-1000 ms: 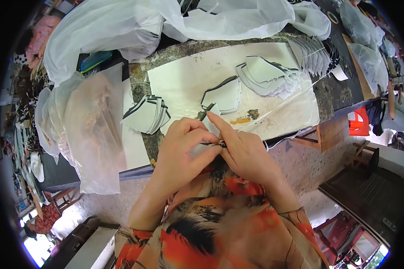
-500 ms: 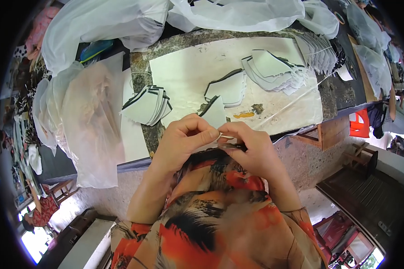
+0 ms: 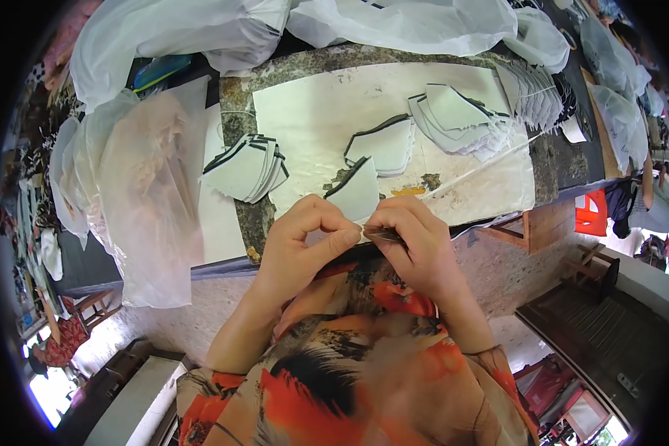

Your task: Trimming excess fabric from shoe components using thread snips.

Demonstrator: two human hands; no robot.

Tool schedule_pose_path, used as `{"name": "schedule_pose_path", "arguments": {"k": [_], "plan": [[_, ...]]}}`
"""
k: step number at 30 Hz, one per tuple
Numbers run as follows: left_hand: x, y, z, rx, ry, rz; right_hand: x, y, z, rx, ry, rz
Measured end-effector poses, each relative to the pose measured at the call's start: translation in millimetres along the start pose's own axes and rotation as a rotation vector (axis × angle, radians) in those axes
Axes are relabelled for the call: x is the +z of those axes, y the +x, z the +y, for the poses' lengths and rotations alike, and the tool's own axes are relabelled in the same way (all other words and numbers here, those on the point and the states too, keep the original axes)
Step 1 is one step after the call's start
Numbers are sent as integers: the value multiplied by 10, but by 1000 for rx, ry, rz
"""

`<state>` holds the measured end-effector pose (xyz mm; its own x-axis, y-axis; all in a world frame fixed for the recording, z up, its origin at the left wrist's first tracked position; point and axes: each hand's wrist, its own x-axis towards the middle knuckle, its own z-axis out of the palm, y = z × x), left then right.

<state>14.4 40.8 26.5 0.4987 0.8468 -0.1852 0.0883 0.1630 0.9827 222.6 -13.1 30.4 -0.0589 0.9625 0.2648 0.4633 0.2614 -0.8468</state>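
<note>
My left hand is closed in a pinch at the table's near edge, thumb against forefinger. Its tips meet the lower end of a white fabric piece with a black edge, which stands up just beyond my hands. Beside it, my right hand is closed around a small dark metal tool, seemingly thread snips, mostly hidden in the fingers. The fingertips of both hands almost touch. Farther off lie a small stack of similar pieces, a fanned stack at left and a larger one at right.
A stained white sheet covers the table's middle. Translucent plastic bags hang over the left edge, and more white bags line the back. A tied bundle of grey-white pieces is at back right. A red plastic stool stands beyond the table.
My hands have drawn slightly closer together at the fingertips, and the dark tool in my right hand has turned. The whole view has shifted slightly; the stacks stay in place.
</note>
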Motion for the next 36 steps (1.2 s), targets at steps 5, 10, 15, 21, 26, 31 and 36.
{"name": "schedule_pose_path", "arguments": {"k": [5, 10, 15, 21, 26, 31, 36], "plan": [[-7, 7, -191, 487, 709, 80, -52, -79, -283, 172, 247, -373], [81, -223, -265, 514, 939, -28, -141, -11, -319, 440, 417, -444], [95, -268, -309, 538, 966, -19, 93, 124, 21, 612, 281, -184], [120, -271, -330, 556, 905, 37, 265, 229, 15, 578, 3, -282], [115, -270, -354, 555, 876, 44, 324, 228, 10, 531, -81, -223], [112, -282, -351, 540, 899, 52, 334, 247, 26, 488, -126, -189], [106, -313, -380, 519, 911, 81, 363, 245, 60, 468, -118, -176]]}}
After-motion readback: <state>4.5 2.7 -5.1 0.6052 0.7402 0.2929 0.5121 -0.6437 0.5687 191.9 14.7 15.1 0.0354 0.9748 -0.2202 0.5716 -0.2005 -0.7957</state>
